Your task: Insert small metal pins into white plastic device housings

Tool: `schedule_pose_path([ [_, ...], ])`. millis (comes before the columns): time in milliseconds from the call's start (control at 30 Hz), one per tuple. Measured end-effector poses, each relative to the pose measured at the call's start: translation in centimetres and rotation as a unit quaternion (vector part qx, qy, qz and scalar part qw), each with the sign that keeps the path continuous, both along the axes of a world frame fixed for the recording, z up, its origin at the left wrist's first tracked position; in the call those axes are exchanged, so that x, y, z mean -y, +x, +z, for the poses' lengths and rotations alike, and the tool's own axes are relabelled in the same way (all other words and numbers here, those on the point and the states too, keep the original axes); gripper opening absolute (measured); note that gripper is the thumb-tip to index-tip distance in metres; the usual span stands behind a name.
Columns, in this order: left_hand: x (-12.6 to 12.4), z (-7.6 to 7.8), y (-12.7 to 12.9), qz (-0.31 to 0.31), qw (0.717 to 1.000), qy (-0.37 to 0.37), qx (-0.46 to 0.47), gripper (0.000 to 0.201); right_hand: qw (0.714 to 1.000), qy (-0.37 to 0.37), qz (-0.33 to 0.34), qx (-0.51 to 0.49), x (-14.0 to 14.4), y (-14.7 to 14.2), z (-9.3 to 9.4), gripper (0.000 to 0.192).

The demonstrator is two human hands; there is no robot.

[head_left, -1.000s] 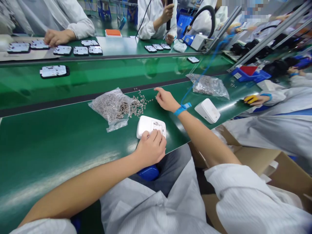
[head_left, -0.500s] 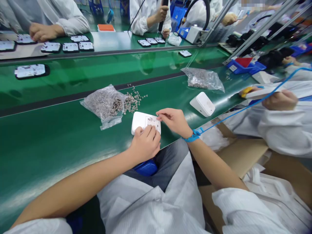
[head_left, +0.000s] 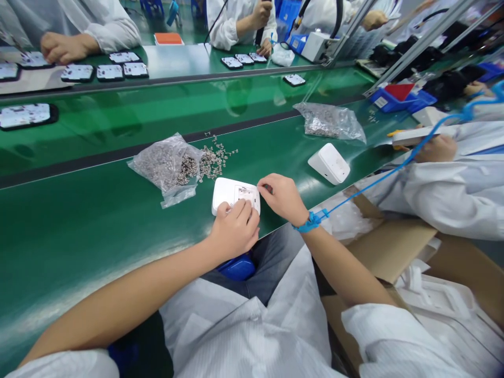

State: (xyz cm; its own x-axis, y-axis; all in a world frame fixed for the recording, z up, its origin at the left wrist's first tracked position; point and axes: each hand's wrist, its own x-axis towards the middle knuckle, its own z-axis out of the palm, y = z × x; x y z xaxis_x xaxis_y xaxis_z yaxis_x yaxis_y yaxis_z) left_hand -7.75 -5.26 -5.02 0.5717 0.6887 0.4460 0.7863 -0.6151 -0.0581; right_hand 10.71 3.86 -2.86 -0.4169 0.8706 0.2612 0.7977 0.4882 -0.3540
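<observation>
White casing (head_left: pixel 230 191) at near belt (head_left: pixel 79 231) edge, pinned under curled left hand (head_left: pixel 233 231) — right hand (head_left: pixel 282 197) pinching something small at its open recess, too tiny to identify. Seemingly mid-fitting; calls for steady fingertip pressure. Loose parts (head_left: pixel 214 157) by bag (head_left: pixel 165 165) just beyond.

I see a white rounded-rectangular plastic housing (head_left: pixel 232 192) lying flat on the green surface (head_left: pixel 98 220), its open recess with a small circuit board facing up. It sits just beyond my left hand (head_left: pixel 234 232), whose fingertips rest on its near edge, and touches my right hand (head_left: pixel 284 197) at its right side.
</observation>
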Motion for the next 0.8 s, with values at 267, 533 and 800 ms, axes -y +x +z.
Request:
schedule_pose_path([
  [267,0.0,-0.1,0.0,0.001,1.0,-0.001,-0.002,0.032,0.944,-0.147,-0.085,-0.282,-0.1,0.6,-1.1,0.012],
  [533,0.0,-0.2,0.0,0.003,1.0,-0.002,0.007,0.033,0.965,-0.045,-0.06,-0.253,1.5,-2.0,-2.4,0.005],
  [800,0.1,-0.4,0.1,0.002,1.0,0.002,0.005,0.035,0.955,-0.076,-0.068,-0.277,0.7,-1.8,-3.2,0.004],
])
